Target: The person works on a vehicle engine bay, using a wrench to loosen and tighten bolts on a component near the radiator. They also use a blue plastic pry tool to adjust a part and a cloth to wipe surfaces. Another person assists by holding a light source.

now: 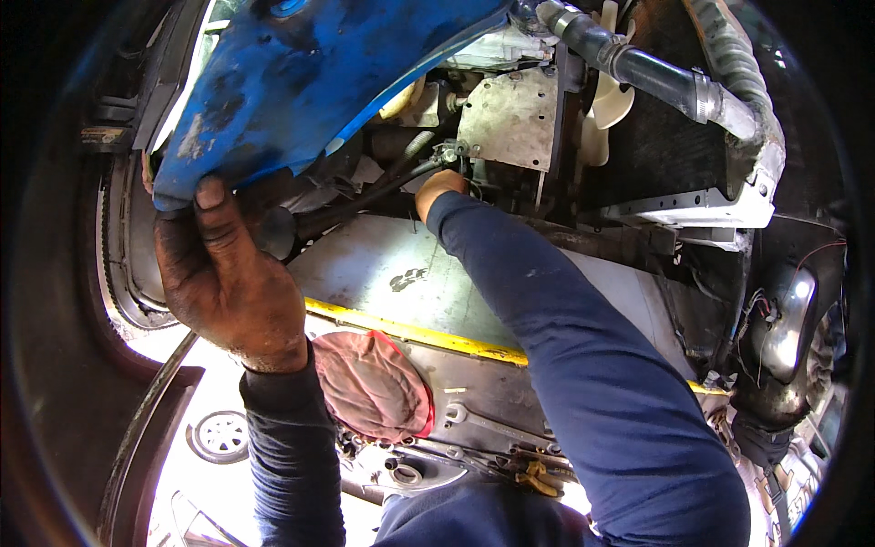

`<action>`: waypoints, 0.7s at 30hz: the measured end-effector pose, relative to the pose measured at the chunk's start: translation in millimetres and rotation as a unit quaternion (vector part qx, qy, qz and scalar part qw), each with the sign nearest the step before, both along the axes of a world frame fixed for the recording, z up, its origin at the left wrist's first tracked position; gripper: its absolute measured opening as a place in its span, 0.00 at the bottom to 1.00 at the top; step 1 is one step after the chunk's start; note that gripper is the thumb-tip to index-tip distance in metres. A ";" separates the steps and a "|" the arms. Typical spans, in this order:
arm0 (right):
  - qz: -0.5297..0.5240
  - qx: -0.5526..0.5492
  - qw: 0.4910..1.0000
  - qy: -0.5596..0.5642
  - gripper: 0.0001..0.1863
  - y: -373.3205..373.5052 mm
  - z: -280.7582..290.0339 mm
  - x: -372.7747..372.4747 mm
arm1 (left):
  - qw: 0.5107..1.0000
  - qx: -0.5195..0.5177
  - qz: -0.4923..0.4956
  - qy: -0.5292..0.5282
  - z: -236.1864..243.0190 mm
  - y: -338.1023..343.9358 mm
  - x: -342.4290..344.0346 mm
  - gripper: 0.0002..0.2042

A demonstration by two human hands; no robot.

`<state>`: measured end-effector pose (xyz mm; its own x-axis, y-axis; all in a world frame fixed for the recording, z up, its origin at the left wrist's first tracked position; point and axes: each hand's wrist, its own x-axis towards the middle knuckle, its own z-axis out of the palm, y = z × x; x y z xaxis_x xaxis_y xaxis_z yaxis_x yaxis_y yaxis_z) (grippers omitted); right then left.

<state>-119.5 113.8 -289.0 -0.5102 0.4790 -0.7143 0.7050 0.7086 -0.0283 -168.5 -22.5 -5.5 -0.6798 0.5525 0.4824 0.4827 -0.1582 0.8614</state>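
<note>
My left hand (pixel 223 283) pinches the lower corner of a grimy blue panel (pixel 264 100), its thumb on the near face and its fingers bent behind the edge. My right hand (pixel 439 190) reaches down into the engine bay, closed, just below a metal fitting (pixel 447 153) on a dark hose. Its fingertips are hidden, so what they grip does not show. Beside it stands a flat, stained metal plate (pixel 510 118) with small holes. Under my right forearm lies a pale metal panel (pixel 374 273) with a yellow edge strip (pixel 419 335).
A reddish cloth (pixel 374 383) lies on the ledge close to me, with a wrench (pixel 492 425) and several other tools. Yellow-handled pliers (pixel 540 478) are among them. At upper right are a clamped black hose (pixel 629 66) and a white fan (pixel 609 100). A wheel (pixel 221 436) shows below left.
</note>
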 end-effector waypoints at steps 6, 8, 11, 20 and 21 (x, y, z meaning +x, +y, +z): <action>-0.067 -0.028 0.996 0.058 0.17 -5.3 16.7 2.8 | 1.000 0.022 0.006 0.003 -2.7 -3.4 -3.7 0.20; -0.120 -0.047 0.985 0.113 0.17 -9.3 15.3 4.5 | 1.000 0.015 0.015 0.008 -3.8 -6.2 -4.5 0.20; -0.306 -0.117 0.908 0.261 0.17 -13.9 -1.9 0.6 | 1.000 0.008 0.010 -0.007 -4.4 -9.0 -6.3 0.19; -0.301 -0.090 0.827 0.466 0.19 -19.4 -49.0 7.7 | 1.000 0.020 0.007 -0.016 -1.4 1.0 -6.8 0.20; -0.263 -0.066 0.866 0.420 0.17 -20.8 -47.6 9.1 | 1.000 0.022 0.012 -0.019 -0.9 2.0 -6.1 0.20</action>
